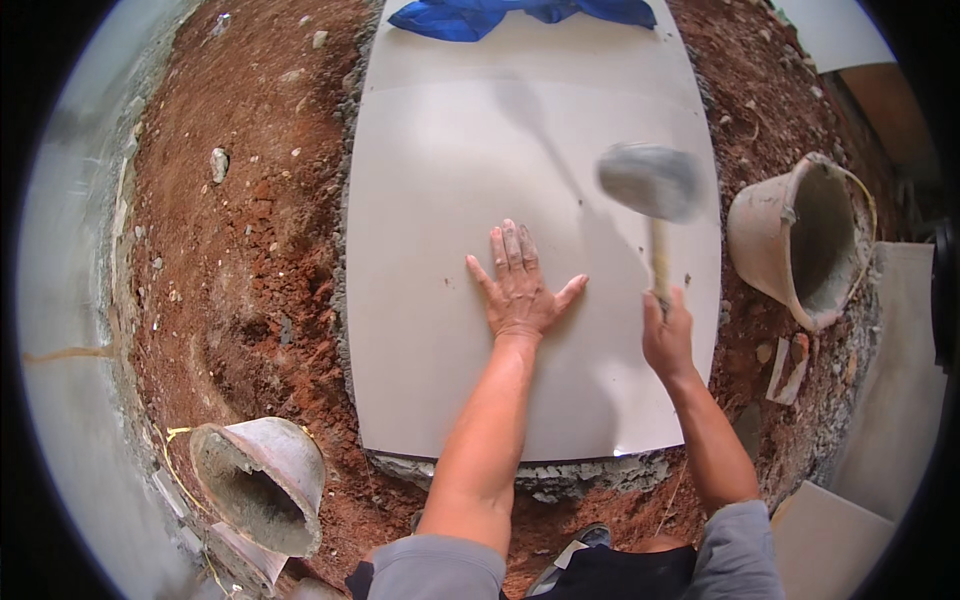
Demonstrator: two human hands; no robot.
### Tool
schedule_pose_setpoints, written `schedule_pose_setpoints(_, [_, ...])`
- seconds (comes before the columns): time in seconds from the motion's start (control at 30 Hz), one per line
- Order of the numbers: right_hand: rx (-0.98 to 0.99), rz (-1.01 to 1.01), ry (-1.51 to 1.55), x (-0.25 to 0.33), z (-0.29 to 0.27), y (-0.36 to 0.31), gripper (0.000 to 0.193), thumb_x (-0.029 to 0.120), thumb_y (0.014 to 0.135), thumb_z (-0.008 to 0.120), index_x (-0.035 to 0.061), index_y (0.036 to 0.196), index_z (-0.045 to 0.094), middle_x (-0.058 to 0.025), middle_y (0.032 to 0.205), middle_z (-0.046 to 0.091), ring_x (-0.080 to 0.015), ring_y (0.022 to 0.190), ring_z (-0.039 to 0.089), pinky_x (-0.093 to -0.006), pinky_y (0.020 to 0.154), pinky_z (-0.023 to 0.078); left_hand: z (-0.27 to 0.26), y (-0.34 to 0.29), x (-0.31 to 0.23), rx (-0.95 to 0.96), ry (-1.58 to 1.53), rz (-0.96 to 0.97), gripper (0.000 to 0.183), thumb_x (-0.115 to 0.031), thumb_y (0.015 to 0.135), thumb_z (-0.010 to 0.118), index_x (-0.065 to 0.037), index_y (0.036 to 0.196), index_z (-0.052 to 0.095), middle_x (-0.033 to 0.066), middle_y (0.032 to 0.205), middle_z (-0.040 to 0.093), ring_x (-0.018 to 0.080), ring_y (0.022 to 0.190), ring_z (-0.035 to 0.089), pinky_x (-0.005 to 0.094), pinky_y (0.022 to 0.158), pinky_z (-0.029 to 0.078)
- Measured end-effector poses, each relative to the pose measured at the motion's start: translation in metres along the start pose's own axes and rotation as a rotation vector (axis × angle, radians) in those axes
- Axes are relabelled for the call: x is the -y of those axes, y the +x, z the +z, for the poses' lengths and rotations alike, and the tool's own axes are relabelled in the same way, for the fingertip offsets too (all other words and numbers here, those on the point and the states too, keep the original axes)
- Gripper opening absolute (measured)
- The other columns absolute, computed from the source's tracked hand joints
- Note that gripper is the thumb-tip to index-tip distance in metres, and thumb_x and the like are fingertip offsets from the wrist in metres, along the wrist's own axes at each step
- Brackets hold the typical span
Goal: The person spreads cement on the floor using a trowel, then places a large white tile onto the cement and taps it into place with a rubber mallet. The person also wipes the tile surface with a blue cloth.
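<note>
A large pale tile [420, 370] lies on a bed of grey mortar [560, 478] whose rough edge shows along the near side. My left hand [517, 290] is pressed flat on the tile's middle with its fingers spread. To its right, my right hand [668, 335] is wrapped round the wooden handle of a mallet [648, 180]. The mallet's dark grey head is raised above the tile and smeared by motion. Its shadow falls across the tile between the two hands. A few small crumbs sit on the surface.
Blue cloth or plastic [460, 18] lies across the far end. Reddish soil [240, 220] flanks the tile. Mortar-crusted buckets lie tipped over: one bucket [765, 230] at right, another bucket [290, 450] at lower left. A spare tile [830, 540] rests at lower right.
</note>
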State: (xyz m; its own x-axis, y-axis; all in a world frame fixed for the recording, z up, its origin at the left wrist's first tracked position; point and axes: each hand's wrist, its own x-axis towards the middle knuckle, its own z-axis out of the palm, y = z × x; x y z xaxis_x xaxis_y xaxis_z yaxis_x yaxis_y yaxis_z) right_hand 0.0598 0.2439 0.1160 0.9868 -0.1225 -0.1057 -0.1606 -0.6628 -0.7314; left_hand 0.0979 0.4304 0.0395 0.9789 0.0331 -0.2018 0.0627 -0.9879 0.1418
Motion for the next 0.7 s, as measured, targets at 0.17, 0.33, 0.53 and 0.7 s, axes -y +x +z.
schedule_pose_setpoints(0.17, [0.001,-0.135,-0.077,0.026,0.011,0.043,0.025,0.028,0.096,0.056,0.0028,0.099,0.052,-0.0130,0.064,0.059,-0.0332,0.059,0.062,-0.0410,0.054,0.048,-0.003,0.014,-0.003,-0.007,-0.039,-0.102,0.110,-0.083,0.080,0.030,-0.001,0.151,0.013,0.0124,0.160,0.006,0.0251,0.148,-0.002,0.0616,0.113,-0.005])
schedule_pose_setpoints(0.33, [0.082,-0.207,-0.017,0.053,0.054,0.074,0.025,0.027,0.095,0.058,0.0035,0.097,0.052,-0.0127,0.063,0.059,-0.0325,0.058,0.061,-0.0405,0.054,0.048,-0.013,0.014,-0.001,0.099,-0.098,-0.101,0.107,-0.081,0.081,0.032,-0.004,0.152,0.011,0.0099,0.160,0.004,0.0255,0.148,-0.004,0.0615,0.113,-0.005])
schedule_pose_setpoints(0.53, [0.053,-0.352,0.041,0.074,0.072,0.103,0.030,0.033,0.095,0.056,0.0040,0.091,0.051,-0.0136,0.061,0.061,-0.0359,0.058,0.063,-0.0449,0.053,0.048,-0.025,0.014,-0.001,0.186,-0.040,-0.078,0.100,-0.077,0.085,0.031,-0.007,0.153,0.008,0.0076,0.161,0.002,0.0265,0.148,-0.005,0.0626,0.113,-0.002])
schedule_pose_setpoints(0.7, [0.147,-0.181,-0.156,0.078,0.079,0.110,0.030,0.033,0.095,0.057,0.0033,0.094,0.052,-0.0136,0.060,0.061,-0.0357,0.056,0.062,-0.0448,0.051,0.047,-0.025,0.016,-0.001,0.190,-0.077,-0.079,0.099,-0.076,0.085,0.032,-0.008,0.153,0.009,0.0075,0.161,0.002,0.0267,0.148,-0.004,0.0629,0.113,-0.002])
